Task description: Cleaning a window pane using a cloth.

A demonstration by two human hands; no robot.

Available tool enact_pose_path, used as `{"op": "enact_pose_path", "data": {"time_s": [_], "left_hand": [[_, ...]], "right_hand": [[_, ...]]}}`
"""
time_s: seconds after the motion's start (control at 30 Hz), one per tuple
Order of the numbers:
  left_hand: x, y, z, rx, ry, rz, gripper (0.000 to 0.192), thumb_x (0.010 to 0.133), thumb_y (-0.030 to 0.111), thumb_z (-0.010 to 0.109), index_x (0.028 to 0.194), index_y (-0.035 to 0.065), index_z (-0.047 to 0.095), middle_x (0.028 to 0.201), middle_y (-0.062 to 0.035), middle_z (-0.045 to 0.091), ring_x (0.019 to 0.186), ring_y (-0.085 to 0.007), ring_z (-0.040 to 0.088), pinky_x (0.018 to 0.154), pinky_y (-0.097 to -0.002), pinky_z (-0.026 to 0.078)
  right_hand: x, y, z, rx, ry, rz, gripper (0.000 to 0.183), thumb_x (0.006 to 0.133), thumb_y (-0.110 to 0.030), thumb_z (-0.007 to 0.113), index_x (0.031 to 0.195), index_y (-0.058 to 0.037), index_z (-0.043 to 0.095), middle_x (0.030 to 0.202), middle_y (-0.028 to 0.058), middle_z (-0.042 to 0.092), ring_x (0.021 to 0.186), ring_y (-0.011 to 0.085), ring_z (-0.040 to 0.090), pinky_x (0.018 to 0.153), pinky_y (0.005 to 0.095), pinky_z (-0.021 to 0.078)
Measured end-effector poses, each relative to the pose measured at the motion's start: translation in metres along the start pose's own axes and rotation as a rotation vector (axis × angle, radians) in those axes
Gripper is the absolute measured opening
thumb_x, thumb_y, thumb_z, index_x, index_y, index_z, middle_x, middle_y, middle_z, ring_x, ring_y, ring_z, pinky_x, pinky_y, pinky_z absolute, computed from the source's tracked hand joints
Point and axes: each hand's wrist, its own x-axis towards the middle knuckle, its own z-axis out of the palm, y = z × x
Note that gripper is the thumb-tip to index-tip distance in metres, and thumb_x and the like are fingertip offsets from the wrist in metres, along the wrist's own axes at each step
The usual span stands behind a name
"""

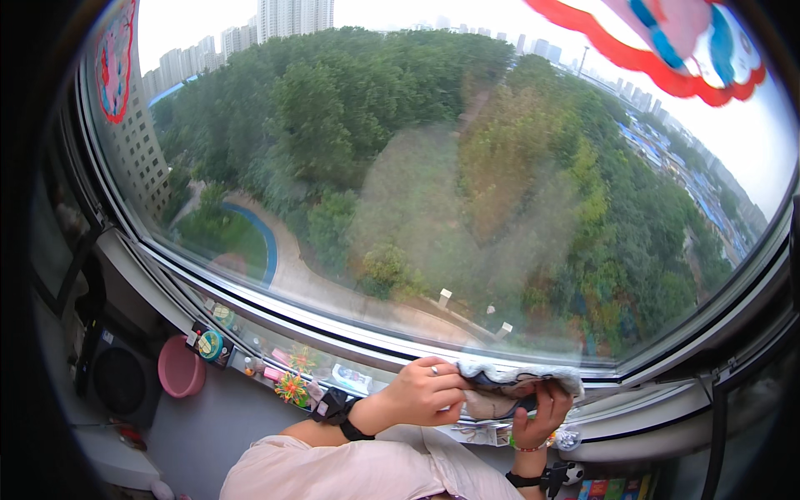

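A folded cloth [500, 375], pale and fluffy along its upper edge with dark blue and beige areas, is held between my two hands at the bottom of the window. The fingers of my left hand [425, 390], with a ring on one of them, pinch its left end. At its right end my right hand [542, 412] grips it from below, fingers partly tucked into the fold. The cloth lies against the lower window frame [325, 331] and the foot of the glass pane [406, 250]; exact contact is hard to tell.
Along the sill to the left are a colourful spiky toy [291, 388], a turquoise round container [210, 345] and small bottles. A pink basin [181, 367] stands beside a black speaker-like box [119, 379]. Painted decorations [681, 47] cling to the glass. Books [612, 489] are at lower right.
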Motion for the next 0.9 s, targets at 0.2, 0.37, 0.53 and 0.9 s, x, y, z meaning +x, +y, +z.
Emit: {"op": "enact_pose_path", "data": {"time_s": [0.2, 0.37, 0.53, 0.9], "left_hand": [[-0.068, -0.037, -0.1, 0.128, 0.118, -0.096, 0.008, 0.066, 0.009, 0.066, 0.067, 0.0114, 0.059, 0.08, -0.0009, 0.07, 0.076, -0.0203, 0.067, 0.078, -0.0362, 0.055], [-0.133, -0.069, -0.189, 0.315, 0.242, -0.229, 0.01, 0.065, 0.005, 0.064, 0.066, 0.0104, 0.055, 0.076, -0.004, 0.068, 0.071, -0.0244, 0.065, 0.075, -0.039, 0.052], [-0.19, -0.095, -0.259, 0.426, 0.33, -0.305, 0.008, 0.071, 0.002, 0.063, 0.077, 0.0057, 0.058, 0.087, -0.0104, 0.069, 0.079, -0.0294, 0.066, 0.079, -0.0421, 0.053], [-0.21, -0.112, -0.291, 0.341, 0.254, -0.536, 0.05, 0.072, -0.008, 0.075, 0.119, 0.0035, 0.06, 0.107, -0.0134, 0.064, 0.099, -0.0353, 0.058, 0.085, -0.0439, 0.048]], "right_hand": [[0.018, -0.098, 0.042, 0.088, -0.146, -0.232, 0.068, 0.08, -0.066, 0.074, 0.119, -0.0114, 0.074, 0.121, 0.0069, 0.065, 0.112, 0.0297, 0.06, 0.097, 0.0501, 0.043], [0.021, -0.198, 0.099, 0.084, -0.247, -0.322, 0.058, 0.076, -0.047, 0.083, 0.125, -0.0186, 0.073, 0.128, 0.0025, 0.063, 0.115, 0.0253, 0.058, 0.102, 0.0454, 0.0397], [0.039, -0.292, 0.133, 0.279, -0.302, -0.376, 0.055, 0.074, -0.035, 0.084, 0.126, -0.0206, 0.072, 0.129, 0.0039, 0.063, 0.118, 0.0241, 0.057, 0.102, 0.0439, 0.0386], [0.025, -0.32, 0.172, 0.377, 0.077, -0.121, 0.059, 0.074, 0.004, 0.08, 0.128, -0.0057, 0.059, 0.138, 0.0222, 0.04, 0.117, 0.0359, 0.053, 0.092, 0.0411, 0.0524]]}}
